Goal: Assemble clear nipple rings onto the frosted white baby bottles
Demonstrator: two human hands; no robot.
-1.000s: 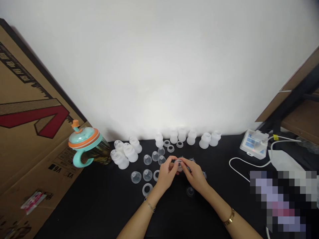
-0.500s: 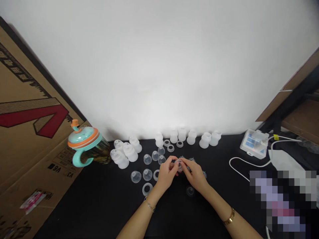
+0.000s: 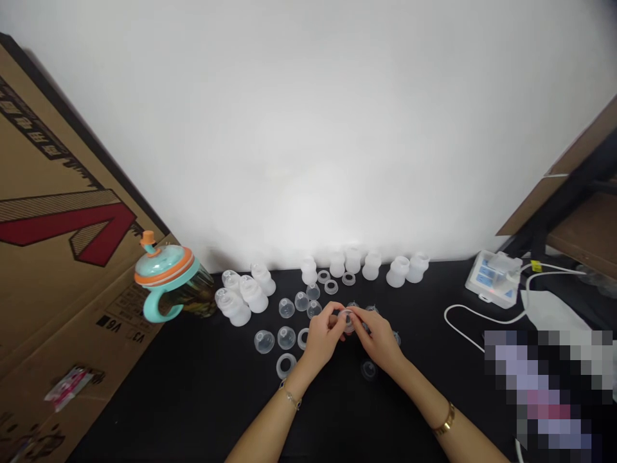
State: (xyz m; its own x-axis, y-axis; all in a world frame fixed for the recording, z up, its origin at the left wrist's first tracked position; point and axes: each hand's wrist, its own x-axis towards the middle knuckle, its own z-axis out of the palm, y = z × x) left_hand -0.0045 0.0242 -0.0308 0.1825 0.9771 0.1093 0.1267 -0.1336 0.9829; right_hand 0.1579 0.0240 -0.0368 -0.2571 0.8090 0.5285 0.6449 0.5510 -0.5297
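My left hand (image 3: 324,331) and my right hand (image 3: 376,335) meet over the black table, fingers closed on one small translucent ring (image 3: 346,319) between them. Whether a nipple sits inside the ring is too small to tell. Left of my hands lie several clear domed caps (image 3: 286,337) and white rings (image 3: 286,366). Clear nipples (image 3: 369,370) lie around my right hand, some partly hidden by it. Beyond my hands stand several white bottles (image 3: 372,265), with more rings (image 3: 330,287) before them. Capped white bottles (image 3: 253,294) form a group at the left.
A teal and orange lidded jug (image 3: 164,276) stands at the left beside a large cardboard box (image 3: 110,321). At the right are a white power strip (image 3: 491,280), its cable (image 3: 450,315) and a blurred-out item (image 3: 544,392). A white wall (image 3: 308,128) rises behind the table.
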